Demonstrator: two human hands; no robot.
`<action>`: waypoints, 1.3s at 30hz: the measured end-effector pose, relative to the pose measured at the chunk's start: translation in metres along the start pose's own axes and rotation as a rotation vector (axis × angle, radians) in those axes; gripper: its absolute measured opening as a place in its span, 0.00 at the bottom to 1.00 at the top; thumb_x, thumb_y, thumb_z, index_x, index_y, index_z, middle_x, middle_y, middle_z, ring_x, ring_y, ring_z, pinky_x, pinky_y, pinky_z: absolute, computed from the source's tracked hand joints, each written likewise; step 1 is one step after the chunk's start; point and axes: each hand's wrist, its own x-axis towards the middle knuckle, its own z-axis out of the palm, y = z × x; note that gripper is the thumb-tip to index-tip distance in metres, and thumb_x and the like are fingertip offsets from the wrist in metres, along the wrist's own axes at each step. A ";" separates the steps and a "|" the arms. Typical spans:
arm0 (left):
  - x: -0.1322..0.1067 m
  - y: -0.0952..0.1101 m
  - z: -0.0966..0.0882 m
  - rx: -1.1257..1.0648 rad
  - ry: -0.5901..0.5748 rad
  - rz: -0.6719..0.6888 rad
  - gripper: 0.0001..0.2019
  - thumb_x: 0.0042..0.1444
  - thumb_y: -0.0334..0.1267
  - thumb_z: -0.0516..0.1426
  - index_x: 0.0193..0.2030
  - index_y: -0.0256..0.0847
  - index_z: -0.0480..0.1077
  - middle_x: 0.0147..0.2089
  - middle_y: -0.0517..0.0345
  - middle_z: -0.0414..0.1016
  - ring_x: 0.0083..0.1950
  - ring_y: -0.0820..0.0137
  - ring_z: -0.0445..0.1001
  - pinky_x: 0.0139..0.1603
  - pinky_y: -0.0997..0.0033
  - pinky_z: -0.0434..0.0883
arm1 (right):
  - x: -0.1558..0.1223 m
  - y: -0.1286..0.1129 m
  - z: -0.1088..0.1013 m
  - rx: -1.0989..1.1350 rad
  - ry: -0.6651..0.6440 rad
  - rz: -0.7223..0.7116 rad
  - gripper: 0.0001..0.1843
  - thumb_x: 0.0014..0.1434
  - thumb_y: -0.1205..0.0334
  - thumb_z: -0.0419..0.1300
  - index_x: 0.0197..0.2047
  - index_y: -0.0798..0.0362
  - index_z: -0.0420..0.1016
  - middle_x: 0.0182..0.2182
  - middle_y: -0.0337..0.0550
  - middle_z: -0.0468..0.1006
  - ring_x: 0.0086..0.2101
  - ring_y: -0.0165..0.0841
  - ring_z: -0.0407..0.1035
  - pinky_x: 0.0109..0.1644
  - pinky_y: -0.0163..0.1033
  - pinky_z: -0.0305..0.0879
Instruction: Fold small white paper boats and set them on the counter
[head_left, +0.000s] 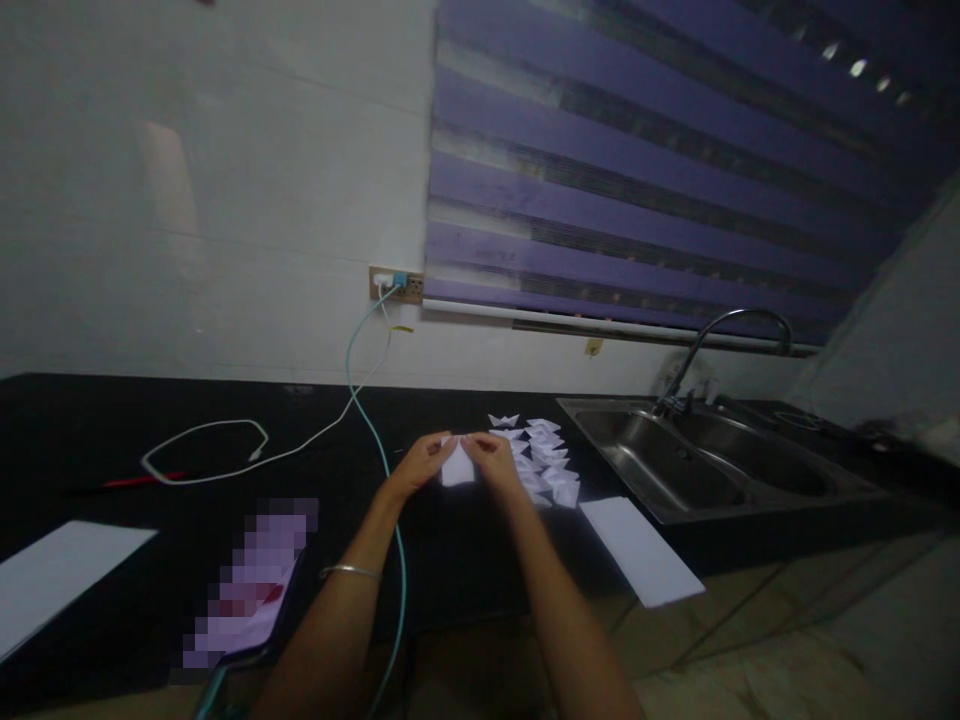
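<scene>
Between my two hands is a small folded piece of white paper [457, 468], held just above the black countertop. My left hand [421, 464] pinches its upper left edge, and my right hand [491, 460] pinches the upper right. Fingers of both hands partly cover the top of the paper. Just beyond and to the right of my right hand stand several folded white paper boats [551, 455], grouped in rough rows. A flat white sheet of paper [641, 550] lies to the right, near the counter's front edge.
A steel double sink [660, 470] with a curved faucet [697, 350] is at the right. White sheets [60, 570] and a phone-like device [255, 590] with a blurred screen lie left. A teal cable [400, 570] passes by my left arm; a white cable [202, 480] loops near a red pen-like object [142, 481].
</scene>
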 end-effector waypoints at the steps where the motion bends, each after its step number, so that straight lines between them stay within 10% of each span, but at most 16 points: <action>1: -0.001 0.001 0.000 0.002 0.000 0.001 0.21 0.53 0.56 0.56 0.32 0.36 0.71 0.27 0.59 0.71 0.28 0.71 0.69 0.27 0.74 0.65 | 0.000 0.000 0.000 0.000 -0.004 -0.006 0.15 0.49 0.52 0.66 0.32 0.56 0.81 0.27 0.44 0.79 0.27 0.32 0.68 0.31 0.36 0.63; 32: -0.003 -0.002 0.003 -0.155 -0.183 -0.116 0.21 0.55 0.56 0.55 0.40 0.36 0.67 0.18 0.68 0.62 0.17 0.77 0.61 0.20 0.77 0.61 | 0.001 -0.008 -0.001 -0.151 0.120 -0.109 0.18 0.53 0.49 0.59 0.28 0.57 0.79 0.23 0.42 0.75 0.25 0.32 0.65 0.28 0.35 0.59; 39: -0.007 -0.003 0.003 0.023 -0.362 -0.141 0.26 0.58 0.58 0.50 0.23 0.36 0.65 0.17 0.59 0.67 0.18 0.76 0.64 0.22 0.76 0.60 | 0.002 -0.006 -0.002 -0.148 0.167 -0.112 0.17 0.53 0.50 0.60 0.31 0.56 0.80 0.27 0.44 0.79 0.29 0.35 0.70 0.32 0.37 0.64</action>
